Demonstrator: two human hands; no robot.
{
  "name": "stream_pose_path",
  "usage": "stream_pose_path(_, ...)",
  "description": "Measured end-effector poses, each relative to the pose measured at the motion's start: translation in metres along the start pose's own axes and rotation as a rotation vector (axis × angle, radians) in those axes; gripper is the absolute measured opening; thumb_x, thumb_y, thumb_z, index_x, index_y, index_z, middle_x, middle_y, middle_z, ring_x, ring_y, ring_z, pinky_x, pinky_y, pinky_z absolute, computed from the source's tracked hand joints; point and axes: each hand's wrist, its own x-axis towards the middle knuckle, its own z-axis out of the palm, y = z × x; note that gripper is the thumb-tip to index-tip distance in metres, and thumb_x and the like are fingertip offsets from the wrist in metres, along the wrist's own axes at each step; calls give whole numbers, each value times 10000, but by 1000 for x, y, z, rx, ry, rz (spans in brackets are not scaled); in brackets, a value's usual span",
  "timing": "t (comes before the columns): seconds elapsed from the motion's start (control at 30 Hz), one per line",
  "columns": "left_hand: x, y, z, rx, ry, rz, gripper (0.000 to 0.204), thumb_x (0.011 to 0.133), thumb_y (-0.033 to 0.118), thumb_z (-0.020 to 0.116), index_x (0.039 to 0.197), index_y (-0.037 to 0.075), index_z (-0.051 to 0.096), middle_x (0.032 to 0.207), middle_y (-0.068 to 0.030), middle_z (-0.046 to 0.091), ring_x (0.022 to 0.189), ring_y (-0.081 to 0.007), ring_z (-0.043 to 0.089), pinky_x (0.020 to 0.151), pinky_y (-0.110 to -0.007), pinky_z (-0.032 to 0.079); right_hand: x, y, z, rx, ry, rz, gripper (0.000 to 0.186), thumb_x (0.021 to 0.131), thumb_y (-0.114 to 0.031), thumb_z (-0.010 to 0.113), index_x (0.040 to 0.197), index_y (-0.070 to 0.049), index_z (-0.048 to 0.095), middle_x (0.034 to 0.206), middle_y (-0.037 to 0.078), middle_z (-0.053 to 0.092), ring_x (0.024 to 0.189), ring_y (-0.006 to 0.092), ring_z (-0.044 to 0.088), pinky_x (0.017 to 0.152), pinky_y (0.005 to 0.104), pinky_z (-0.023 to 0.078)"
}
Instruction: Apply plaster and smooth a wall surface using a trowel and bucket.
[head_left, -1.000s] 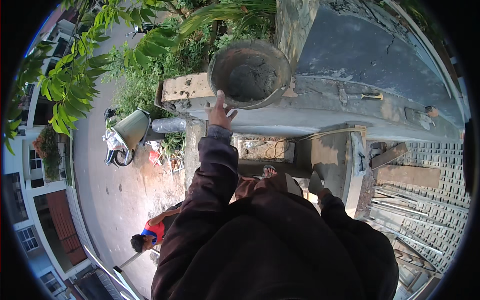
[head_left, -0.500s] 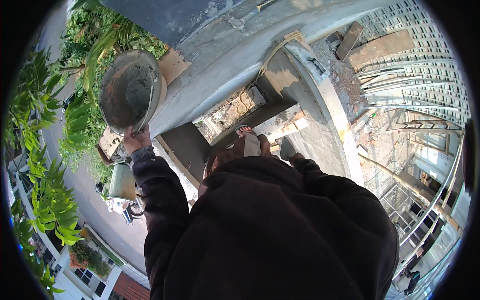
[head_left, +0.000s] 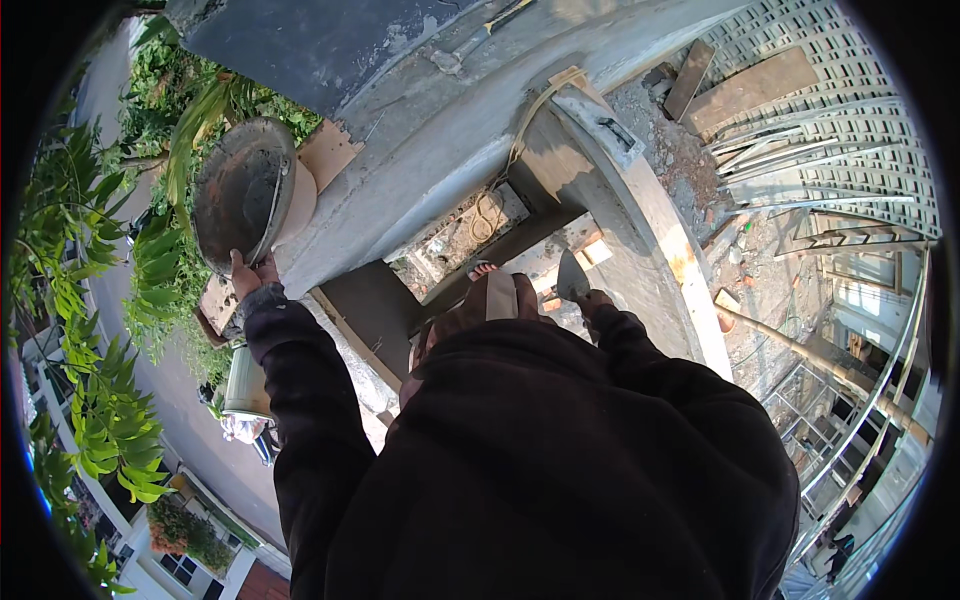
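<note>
My left hand [head_left: 254, 275] grips the near rim of a round, mortar-stained bucket [head_left: 298, 205] at the left. Grey residue coats its inside, and the mouth faces up toward me. A thin wire handle runs along its right side. On the right, my right hand [head_left: 598, 300] is closed round the handle of a pointed trowel [head_left: 571, 274], partly hidden by the dark sleeve. The trowel's grey blade points away from me, over a gap framed by plastered walls.
A grey plastered ledge [head_left: 420, 190] runs diagonally ahead. A light-edged wall top [head_left: 672, 245] stands right of the opening. Another bucket [head_left: 248, 385] sits below my left forearm. Leafy branches [head_left: 100, 370] hang at the left; planks [head_left: 755, 88] and a bamboo pole [head_left: 800, 348] lie right.
My right hand has raised the trowel away from my body, so more of its blade shows. My left hand still holds the bucket, which has shifted slightly left and nearer.
</note>
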Motion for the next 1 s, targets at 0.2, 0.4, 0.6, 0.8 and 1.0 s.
stream_pose_path(0.2,20,33,33,8,-28,42,315,856,206,418,1093,-1,430,1066,-145,503,937,-267,496,781,-467,414,10,38,-1,-83,-47,42,353,758,-331,493,702,8,574,606,124,576,541,229,581,529,366,459)
stream_pose_path(0.4,-40,73,55,248,-109,75,349,862,234,386,1108,-13,404,1052,-138,500,926,-267,509,753,-453,440,17,40,-32,-88,83,-86,354,752,-321,498,693,19,578,594,121,579,551,230,589,536,377,457)
stream_pose_path(0.6,-146,97,-15,287,-119,198,343,870,201,382,1117,-35,418,1043,-140,513,903,-248,540,779,-358,468,-58,-96,-101,-198,369,-615,290,688,-260,541,769,17,573,723,242,563,709,376,561,639,425,449)
stream_pose_path(0.8,-200,54,-64,542,38,121,395,849,310,470,987,-55,529,856,-39,561,775,-97,489,689,-217,397,-154,-255,-105,-450,166,-1178,317,717,-229,561,937,-22,465,743,188,563,723,353,550,626,414,440)
stream_pose_path(1.0,-237,13,-124,714,52,32,317,873,286,428,843,-12,533,718,29,496,652,-59,437,584,-213,375,-163,-333,24,-997,263,-1670,205,719,-139,484,894,-35,511,752,113,550,730,274,548,651,363,431)
